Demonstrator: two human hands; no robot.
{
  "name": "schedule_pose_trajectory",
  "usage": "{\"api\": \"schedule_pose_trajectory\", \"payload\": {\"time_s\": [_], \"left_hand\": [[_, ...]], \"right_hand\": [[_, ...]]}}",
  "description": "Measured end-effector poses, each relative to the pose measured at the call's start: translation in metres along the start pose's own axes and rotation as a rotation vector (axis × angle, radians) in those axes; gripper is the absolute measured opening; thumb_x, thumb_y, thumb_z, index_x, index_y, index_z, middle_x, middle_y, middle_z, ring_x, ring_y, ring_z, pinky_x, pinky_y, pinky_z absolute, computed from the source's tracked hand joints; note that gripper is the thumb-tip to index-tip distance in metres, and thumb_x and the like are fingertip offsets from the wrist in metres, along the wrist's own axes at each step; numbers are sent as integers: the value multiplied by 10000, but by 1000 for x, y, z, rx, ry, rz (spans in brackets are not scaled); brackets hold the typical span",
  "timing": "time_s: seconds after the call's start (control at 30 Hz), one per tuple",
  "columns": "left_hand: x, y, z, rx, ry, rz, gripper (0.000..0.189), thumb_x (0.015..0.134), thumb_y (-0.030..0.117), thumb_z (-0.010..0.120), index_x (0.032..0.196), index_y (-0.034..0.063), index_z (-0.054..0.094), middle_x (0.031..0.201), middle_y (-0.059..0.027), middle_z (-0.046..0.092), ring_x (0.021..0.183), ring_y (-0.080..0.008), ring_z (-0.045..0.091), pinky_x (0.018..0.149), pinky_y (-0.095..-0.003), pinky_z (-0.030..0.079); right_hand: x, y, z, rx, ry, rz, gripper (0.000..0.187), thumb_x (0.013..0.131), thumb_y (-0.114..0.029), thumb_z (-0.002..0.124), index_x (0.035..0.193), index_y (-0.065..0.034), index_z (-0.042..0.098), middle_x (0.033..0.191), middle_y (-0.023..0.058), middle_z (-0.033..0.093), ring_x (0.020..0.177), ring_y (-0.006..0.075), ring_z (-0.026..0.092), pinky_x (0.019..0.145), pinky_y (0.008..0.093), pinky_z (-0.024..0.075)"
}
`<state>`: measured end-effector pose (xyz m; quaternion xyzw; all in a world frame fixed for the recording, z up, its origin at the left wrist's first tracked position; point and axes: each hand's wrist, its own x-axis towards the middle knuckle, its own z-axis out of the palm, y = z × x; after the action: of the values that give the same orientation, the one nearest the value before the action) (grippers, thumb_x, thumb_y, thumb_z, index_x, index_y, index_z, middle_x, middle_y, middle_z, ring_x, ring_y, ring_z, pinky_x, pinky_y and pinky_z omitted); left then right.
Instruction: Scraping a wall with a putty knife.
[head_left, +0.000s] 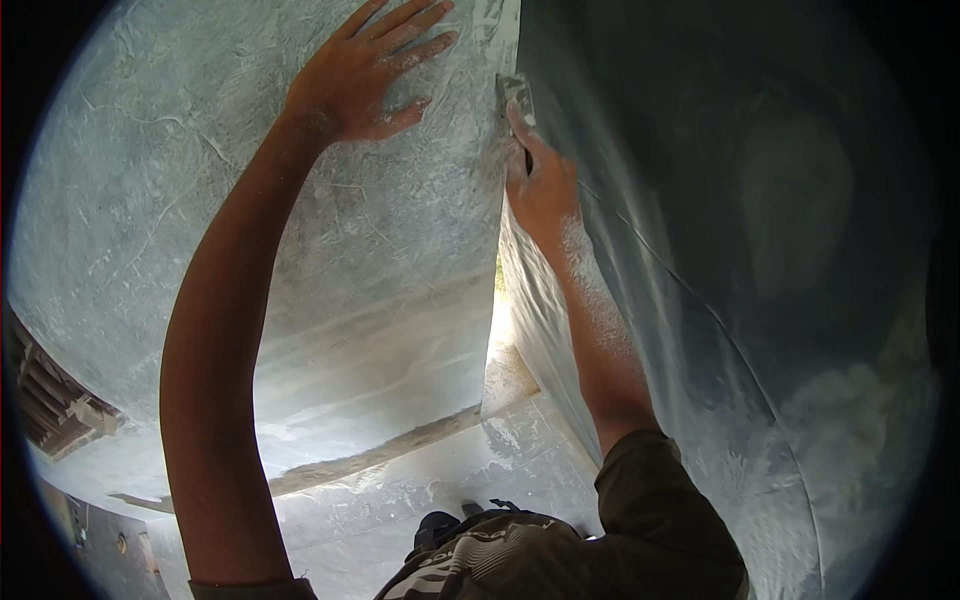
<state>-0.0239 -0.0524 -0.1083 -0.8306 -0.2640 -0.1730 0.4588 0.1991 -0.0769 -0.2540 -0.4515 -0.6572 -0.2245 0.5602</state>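
Observation:
A grey plastered wall (360, 225) with thin cracks fills the left and middle of the head view. My left hand (367, 71) lies flat against its upper part, fingers spread, holding nothing. At the wall's vertical edge, my right hand (547, 180) grips a flat scraper-like tool (519, 97), its plate smeared with pale plaster; its handle is mostly hidden in the fist. White dust coats my right wrist and forearm. Just right of the hand hangs a large translucent plastic sheet (637, 285).
Light comes through a narrow gap between wall edge and sheet. Below is a tiled floor (442, 480) with white smears. Brown wooden slats (52, 397) stand at the far left. A long seam or cord runs down the sheet at right.

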Motion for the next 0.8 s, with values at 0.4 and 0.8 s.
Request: {"api": "schedule_pose_trajectory", "payload": {"time_s": [0.4, 0.8], "left_hand": [[4, 4, 2, 21, -8, -12, 758, 818, 413, 699, 1452, 84, 447, 1605, -143, 260, 1500, -282, 201, 1225, -486, 142], [2, 3, -2, -9, -25, -17, 768, 808, 406, 712, 1446, 69, 449, 1599, -152, 271, 1498, -289, 209, 1226, -495, 135]], "right_hand": [[12, 9, -1, 36, 24, 7, 421, 980, -139, 532, 1401, -138, 542, 1207, 248, 622, 1122, 395, 607, 932, 392, 504], [23, -26, -24, 189, -272, 375, 487, 941, -57, 548, 1417, -156, 532, 1056, 292, 642, 1018, 397, 661, 935, 382, 485]]}}
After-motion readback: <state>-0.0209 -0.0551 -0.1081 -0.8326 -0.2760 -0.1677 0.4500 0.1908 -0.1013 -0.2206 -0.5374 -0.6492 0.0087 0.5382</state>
